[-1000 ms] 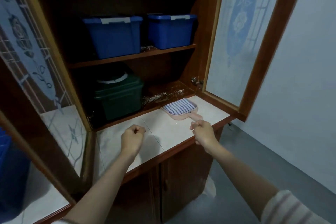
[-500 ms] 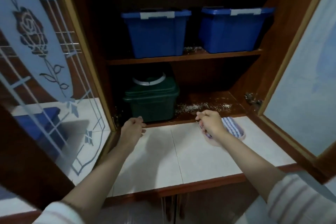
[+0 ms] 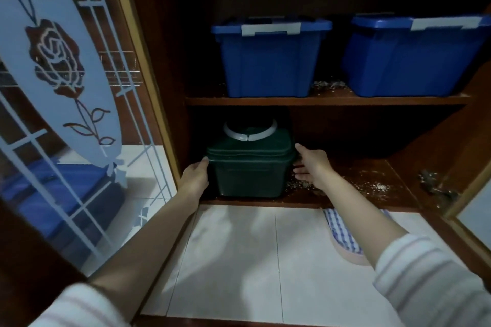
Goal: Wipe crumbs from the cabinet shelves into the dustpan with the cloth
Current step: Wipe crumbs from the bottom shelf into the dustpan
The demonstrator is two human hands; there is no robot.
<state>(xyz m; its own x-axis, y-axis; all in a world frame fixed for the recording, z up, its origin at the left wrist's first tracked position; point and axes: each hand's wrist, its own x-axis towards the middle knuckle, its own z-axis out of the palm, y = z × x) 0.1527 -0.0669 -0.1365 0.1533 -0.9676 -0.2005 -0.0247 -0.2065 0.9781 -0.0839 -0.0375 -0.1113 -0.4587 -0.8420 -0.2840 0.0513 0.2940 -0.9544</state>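
My left hand point(image 3: 195, 176) rests flat against the left side of a dark green lidded box point(image 3: 249, 167) on the lower cabinet shelf point(image 3: 345, 200), thumb at its front corner. My right hand point(image 3: 310, 164) lies against the box's right side with straight fingers. Crumbs point(image 3: 372, 183) are scattered on the lower shelf to the right of the box, and more crumbs point(image 3: 329, 85) lie on the upper shelf between the blue boxes. The blue checked cloth point(image 3: 340, 228) lies in the pink dustpan point(image 3: 350, 256) on the tiled counter, partly hidden by my right forearm.
Two blue lidded boxes point(image 3: 271, 61) point(image 3: 414, 58) stand on the upper shelf point(image 3: 318, 100). A glass door with a rose pattern point(image 3: 58, 87) stands open at the left, another door at the right edge. White counter tiles point(image 3: 233, 260) lie before the shelf.
I have leaned closer to the cabinet. My right hand left the cloth and dustpan, and both hands reached onto the lower shelf to either side of the green box.
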